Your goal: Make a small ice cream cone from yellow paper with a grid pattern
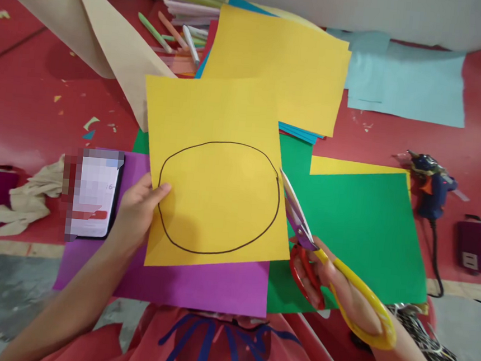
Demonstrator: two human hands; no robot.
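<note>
Digit 6 on phone screen point(98, 190), rest illegible

This is looking like a craft workspace: a red table point(20, 94) is holding coloured paper point(358, 230), scissors point(322, 255) are being held above it, a glue gun point(432, 191) is lying rightward, and paper scraps point(89, 134) are littering the left.

My left hand point(137, 208) pinched the yellow sheet point(218, 195) by its left edge, thumb over the drawn oval point(230, 142). My right hand point(320, 272) had the scissors point(302, 233), handles spread, blade at the right edge. Phone point(94, 196) sat left, glue gun point(432, 193) right.
</note>
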